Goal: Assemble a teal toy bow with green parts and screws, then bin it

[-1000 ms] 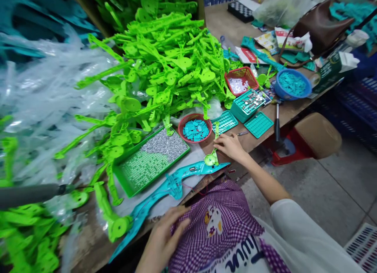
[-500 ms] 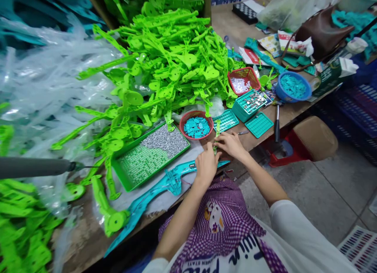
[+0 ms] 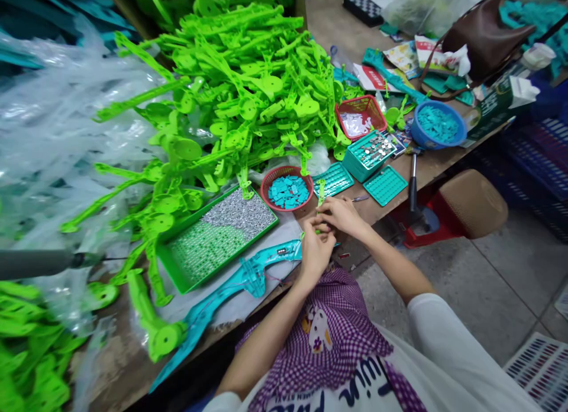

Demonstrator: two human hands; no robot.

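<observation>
Right of the round basket point(image 3: 290, 171), my right hand point(image 3: 341, 215) pinched a green strip point(image 3: 321, 191); my left hand point(image 3: 316, 247) curled, its hold unclear; I judged steady, light pressure best

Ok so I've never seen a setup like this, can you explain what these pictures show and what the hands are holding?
There's no machine here, just a person's two bare hands. Every picture comes from one camera worn on that person's head, looking forward and down. The right hand has its fingers on a slim green piece. The left hand works right against it, but what those fingers pinch is hidden. On the bench lie a long blue part, a green tray of tiny pieces, some silvery, and a round red basket of small blue pieces. Behind them rises a big heap of green parts. At the far left is a grey tool with a thin shaft.
</observation>
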